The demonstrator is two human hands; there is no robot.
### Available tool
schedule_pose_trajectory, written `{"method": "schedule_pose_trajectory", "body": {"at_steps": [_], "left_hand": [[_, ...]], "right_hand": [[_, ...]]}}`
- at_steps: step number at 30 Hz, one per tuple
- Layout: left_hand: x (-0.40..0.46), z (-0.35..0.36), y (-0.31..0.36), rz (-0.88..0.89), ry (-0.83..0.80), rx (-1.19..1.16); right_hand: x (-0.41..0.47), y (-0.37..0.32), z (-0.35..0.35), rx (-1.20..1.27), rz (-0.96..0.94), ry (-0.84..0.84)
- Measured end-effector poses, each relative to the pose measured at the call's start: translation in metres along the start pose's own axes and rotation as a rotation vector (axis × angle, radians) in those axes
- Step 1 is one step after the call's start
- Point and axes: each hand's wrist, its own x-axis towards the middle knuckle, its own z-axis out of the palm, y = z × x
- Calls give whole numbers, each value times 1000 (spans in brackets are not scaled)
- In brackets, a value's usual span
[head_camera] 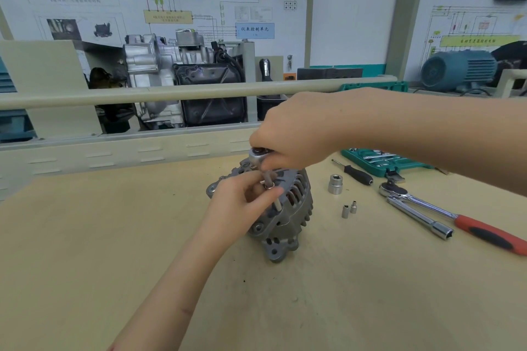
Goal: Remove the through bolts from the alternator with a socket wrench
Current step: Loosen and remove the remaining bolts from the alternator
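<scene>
A grey alternator (288, 208) stands on the wooden bench (114, 236) at the middle. My right hand (296, 134) grips the head of a small socket wrench (258, 154) just above the alternator's top. Below the head a dark socket (268, 177) points down. My left hand (242, 202) pinches a thin through bolt (277, 204) under the socket, its shank rising out of the housing. Most of the wrench handle is hidden inside my right hand.
To the right lie a large socket (335, 184), two small sockets (349, 209), a black-handled driver (356, 173), a red-handled ratchet (456, 216), a chrome tube wrench (422, 218) and an open green tool case (382, 159). A beige rail (171, 94) and engine display stand behind.
</scene>
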Motion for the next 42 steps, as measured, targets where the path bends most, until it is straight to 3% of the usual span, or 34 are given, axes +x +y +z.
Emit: {"method": "schedule_pose_trajectory", "body": {"at_steps": [5, 10, 18, 27, 31, 36, 42], "left_hand": [[0, 1, -2, -21, 8, 21], [0, 6, -2, 9, 73, 71], [-1, 1, 0, -24, -9, -19], [1, 3, -4, -3, 70, 71], [1, -1, -3, -43, -18, 25], [0, -3, -4, -16, -56, 36], [0, 3, -6, 15, 23, 96]], "right_hand": [[1, 3, -3, 22, -24, -64], [2, 0, 1, -23, -6, -26], [6, 2, 0, 49, -22, -58], [14, 2, 0, 46, -78, -56], [11, -3, 2, -3, -27, 28], [5, -1, -7, 127, -1, -64], [6, -7, -7, -25, 16, -34]]}}
